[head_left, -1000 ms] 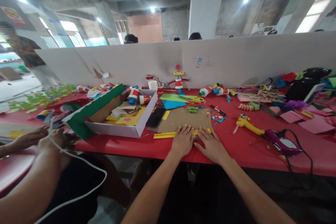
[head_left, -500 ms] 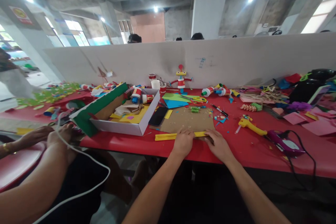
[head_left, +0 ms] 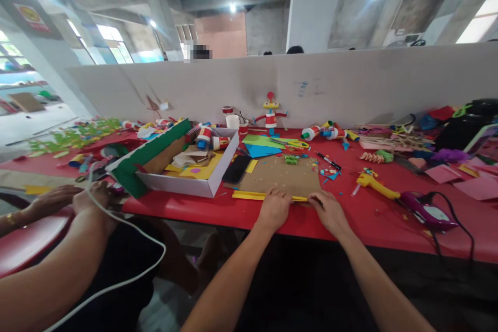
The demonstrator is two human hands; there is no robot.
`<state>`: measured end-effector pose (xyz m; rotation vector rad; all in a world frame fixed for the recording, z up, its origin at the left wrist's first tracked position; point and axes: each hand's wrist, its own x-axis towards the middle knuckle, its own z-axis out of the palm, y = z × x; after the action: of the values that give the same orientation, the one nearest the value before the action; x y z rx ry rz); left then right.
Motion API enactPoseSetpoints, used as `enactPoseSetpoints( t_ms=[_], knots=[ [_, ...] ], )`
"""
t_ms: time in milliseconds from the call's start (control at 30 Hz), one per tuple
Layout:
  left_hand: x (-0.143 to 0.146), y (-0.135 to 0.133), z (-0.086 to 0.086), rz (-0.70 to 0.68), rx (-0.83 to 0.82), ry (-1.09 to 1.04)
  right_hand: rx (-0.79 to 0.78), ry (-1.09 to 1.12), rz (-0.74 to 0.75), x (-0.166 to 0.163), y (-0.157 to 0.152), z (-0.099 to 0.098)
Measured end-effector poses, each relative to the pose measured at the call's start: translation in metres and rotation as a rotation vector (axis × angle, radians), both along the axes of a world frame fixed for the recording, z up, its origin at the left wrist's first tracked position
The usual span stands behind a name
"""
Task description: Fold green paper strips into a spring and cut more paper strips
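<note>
A long, folded yellow paper strip (head_left: pixel 248 195) lies along the near edge of a brown cardboard sheet (head_left: pixel 264 179). My left hand (head_left: pixel 275 208) is bent over the middle of the strip, its fingers curled together and pressing it down. At the strip's right end, my right hand (head_left: pixel 330 211) pinches the paper between thumb and fingers. Part of the strip is hidden beneath both hands. On the cardboard, beyond my hands, sit a green paper coil (head_left: pixel 291 160) and small scraps.
Left stands a white-and-green box (head_left: pixel 190 187) holding paper and cup figures, beside a black phone (head_left: pixel 237 169). Scissors (head_left: pixel 291 143), a pen (head_left: pixel 329 161) and a corded glue gun (head_left: pixel 424 210) lie around. A co-worker's arms (head_left: pixel 78 233) are at far left.
The yellow strip looks narrower and flatter under my hands. My right hand has shifted slightly right. A figure at the far left has gone from view.
</note>
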<state>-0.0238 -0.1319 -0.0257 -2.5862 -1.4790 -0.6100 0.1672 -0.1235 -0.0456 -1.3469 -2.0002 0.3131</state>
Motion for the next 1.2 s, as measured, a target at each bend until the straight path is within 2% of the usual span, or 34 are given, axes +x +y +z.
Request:
enactPoseSetpoints(
  t_ms=[300,467,733,1000,1200],
  knots=[
    [-0.001,0.002,-0.002,-0.015,0.004,-0.065,0.062,-0.124,-0.006,-0.002,0.000,-0.002],
    [-0.001,0.003,-0.003,-0.001,0.009,-0.060,0.033,-0.157,-0.001,-0.003,-0.002,-0.001],
    [0.001,0.000,-0.002,-0.010,0.011,-0.052,-0.045,-0.209,-0.070,-0.005,-0.008,0.005],
    [0.001,-0.005,0.004,-0.015,-0.004,-0.059,0.004,-0.111,0.040,-0.001,-0.007,0.003],
    [0.011,0.005,0.013,0.061,-0.084,-0.058,0.089,-0.064,0.147,-0.001,-0.003,-0.002]
  ],
)
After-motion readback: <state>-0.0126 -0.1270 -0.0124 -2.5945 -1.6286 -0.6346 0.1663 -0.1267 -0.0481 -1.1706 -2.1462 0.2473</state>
